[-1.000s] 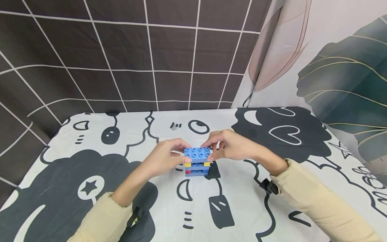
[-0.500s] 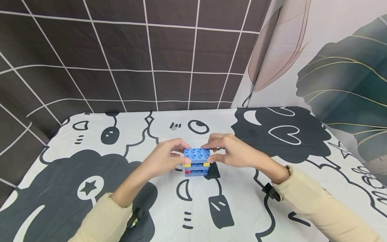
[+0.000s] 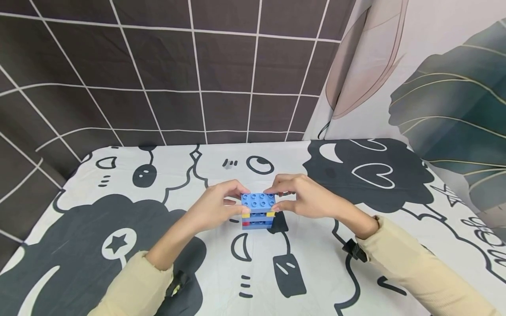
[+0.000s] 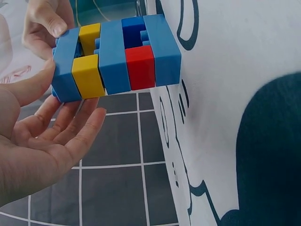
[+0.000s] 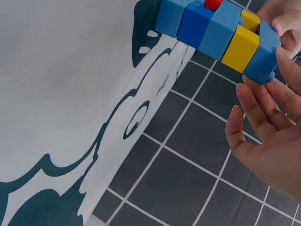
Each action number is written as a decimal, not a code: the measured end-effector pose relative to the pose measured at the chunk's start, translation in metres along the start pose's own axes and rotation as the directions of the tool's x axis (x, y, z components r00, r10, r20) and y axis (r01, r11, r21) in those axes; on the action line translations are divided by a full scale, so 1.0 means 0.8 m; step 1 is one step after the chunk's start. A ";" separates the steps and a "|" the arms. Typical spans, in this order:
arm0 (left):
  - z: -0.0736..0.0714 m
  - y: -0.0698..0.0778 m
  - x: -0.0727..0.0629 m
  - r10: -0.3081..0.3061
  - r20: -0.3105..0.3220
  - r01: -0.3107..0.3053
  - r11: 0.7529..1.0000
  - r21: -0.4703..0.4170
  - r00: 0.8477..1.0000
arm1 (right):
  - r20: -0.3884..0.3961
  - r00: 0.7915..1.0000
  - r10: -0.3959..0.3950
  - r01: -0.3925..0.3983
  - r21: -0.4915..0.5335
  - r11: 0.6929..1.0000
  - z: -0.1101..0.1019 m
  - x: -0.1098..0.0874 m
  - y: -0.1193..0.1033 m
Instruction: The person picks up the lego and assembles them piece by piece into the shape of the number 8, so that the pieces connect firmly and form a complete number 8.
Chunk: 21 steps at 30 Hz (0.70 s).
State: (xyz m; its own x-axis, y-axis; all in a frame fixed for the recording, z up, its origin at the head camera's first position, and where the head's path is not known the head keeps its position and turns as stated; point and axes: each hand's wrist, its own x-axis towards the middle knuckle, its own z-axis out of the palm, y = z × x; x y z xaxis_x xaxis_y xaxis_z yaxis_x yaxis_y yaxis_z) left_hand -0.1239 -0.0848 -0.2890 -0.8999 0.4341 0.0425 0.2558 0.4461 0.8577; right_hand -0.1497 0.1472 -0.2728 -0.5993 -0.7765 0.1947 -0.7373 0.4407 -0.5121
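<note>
A toy building brick stack stands on the cloth in the middle of the head view. Its top layer is a long blue brick (image 3: 258, 202) with studs facing up. Below it, two small yellow bricks (image 4: 88, 77) separate it from a second long blue brick (image 4: 114, 56). Lower still, a red brick (image 4: 140, 68) and a darker blue brick (image 5: 194, 24) rest on the bottom blue brick (image 4: 162, 51). My left hand (image 3: 219, 204) pinches the left end of the top brick between thumb and fingers. At the other end, my right hand (image 3: 302, 195) pinches the same brick.
A white cloth (image 3: 213, 272) with black cartoon drawings covers the table. Behind it hangs a dark curtain (image 3: 225, 112) with a white grid. Leaf-patterned fabric (image 3: 454, 101) hangs at the right.
My right hand and forearm have shifted slightly down, with the fingers still at the brick's right end. The left hand and the stack look unmoved.
</note>
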 end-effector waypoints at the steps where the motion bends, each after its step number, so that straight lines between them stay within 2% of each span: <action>1: 0.000 -0.001 0.000 0.001 -0.001 -0.001 1.000 0.003 1.000 | 0.005 1.000 0.003 -0.003 0.005 1.000 0.000 0.001 0.000; 9: 0.000 -0.004 0.003 0.000 0.005 0.000 1.000 0.012 1.000 | 0.027 1.000 0.010 -0.011 0.031 0.999 -0.004 0.007 0.006; 17: 0.000 -0.003 0.006 -0.021 -0.004 0.021 0.999 0.038 1.000 | 0.053 0.997 0.060 -0.065 0.085 0.994 -0.004 0.009 0.010; 21: 0.001 -0.005 0.004 -0.003 -0.001 0.003 1.000 0.025 1.000 | 0.052 0.997 0.062 -0.068 0.116 0.991 -0.003 0.006 0.010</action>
State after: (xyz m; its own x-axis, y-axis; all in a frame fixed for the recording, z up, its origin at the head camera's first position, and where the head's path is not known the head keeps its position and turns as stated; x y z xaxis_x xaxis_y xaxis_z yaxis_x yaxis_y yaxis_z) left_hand -0.1278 -0.0843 -0.2930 -0.9011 0.4317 0.0404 0.2614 0.4666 0.8450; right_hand -0.1595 0.1479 -0.2743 -0.6267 -0.7702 0.1187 -0.6541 0.4371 -0.6173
